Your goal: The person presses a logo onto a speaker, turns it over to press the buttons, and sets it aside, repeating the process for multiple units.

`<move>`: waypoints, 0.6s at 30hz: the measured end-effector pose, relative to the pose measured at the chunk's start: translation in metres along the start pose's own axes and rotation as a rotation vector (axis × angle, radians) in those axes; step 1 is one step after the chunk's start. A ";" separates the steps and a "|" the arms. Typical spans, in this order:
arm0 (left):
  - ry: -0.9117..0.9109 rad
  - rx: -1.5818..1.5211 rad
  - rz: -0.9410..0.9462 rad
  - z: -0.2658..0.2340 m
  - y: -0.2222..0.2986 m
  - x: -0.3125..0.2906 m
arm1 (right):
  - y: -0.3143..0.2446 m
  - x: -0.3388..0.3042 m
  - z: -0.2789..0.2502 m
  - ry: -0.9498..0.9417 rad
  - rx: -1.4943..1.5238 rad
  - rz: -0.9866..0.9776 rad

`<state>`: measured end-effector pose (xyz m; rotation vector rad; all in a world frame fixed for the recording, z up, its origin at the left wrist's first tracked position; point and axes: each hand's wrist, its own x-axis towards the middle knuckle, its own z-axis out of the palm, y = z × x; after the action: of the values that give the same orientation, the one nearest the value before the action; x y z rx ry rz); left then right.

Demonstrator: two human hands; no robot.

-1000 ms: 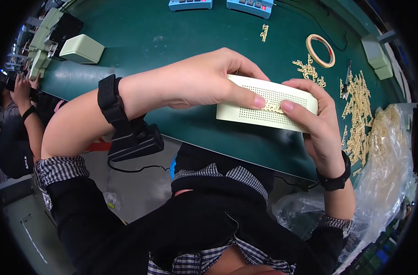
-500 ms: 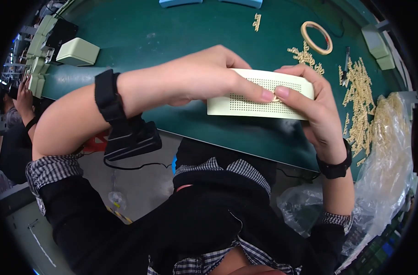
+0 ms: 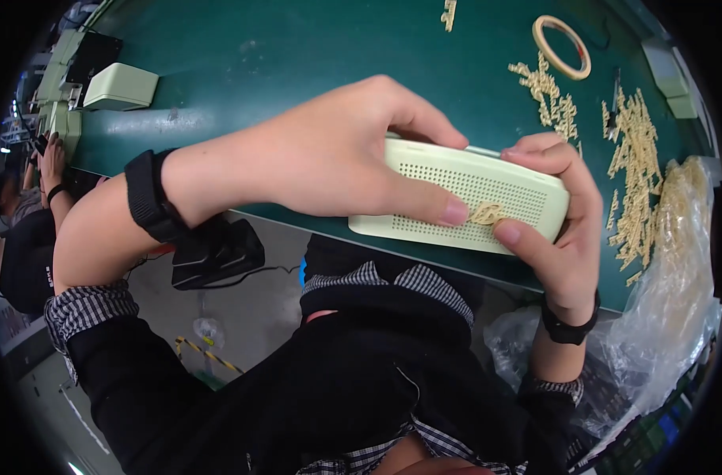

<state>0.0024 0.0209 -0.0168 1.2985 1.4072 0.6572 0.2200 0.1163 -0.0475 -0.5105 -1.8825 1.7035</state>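
1. I have the pale green rectangular plastic cover with a perforated grille face (image 3: 472, 198) held up between both hands, just over the near edge of the dark green work table (image 3: 281, 71), close to my chest.
2. My left hand (image 3: 337, 154) is curled over the cover's left end from above, fingers wrapped behind it and the thumb stretched flat across the grille; it is closed firmly on the part.
3. My right hand (image 3: 555, 229) cups the right end, fingers bent around the far edge and the thumb coming up from below; it too is closed on the cover.
4. Between the two thumb tips sits a small cream-coloured openwork plastic emblem (image 3: 486, 212), lying on the grille near its lower right. I judge it is being pressed into place; whether it is fully seated I cannot tell.
5. Supply left: a scatter of the same small cream pieces (image 3: 634, 170) lies on the table to my right, beside a clear plastic bag (image 3: 681, 261) holding more, so plenty remains unused.
6. A ring of tan tape (image 3: 561, 46) lies far right, and another pale green housing (image 3: 121, 87) sits far left, untouched.
7. Another person's hand (image 3: 50, 154) works at the far left edge.
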 end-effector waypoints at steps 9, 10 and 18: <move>0.040 0.306 0.249 0.009 -0.002 -0.014 | -0.003 -0.024 0.006 0.009 -0.144 -0.095; 0.030 0.352 0.294 0.008 0.000 -0.013 | -0.004 -0.026 0.007 -0.007 -0.174 -0.102; -0.176 0.586 0.357 0.017 0.005 0.000 | 0.010 -0.056 0.015 -0.098 -0.391 -0.269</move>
<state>0.0202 0.0175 -0.0170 2.0502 1.2758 0.3507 0.2538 0.0719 -0.0662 -0.3028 -2.2541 1.2133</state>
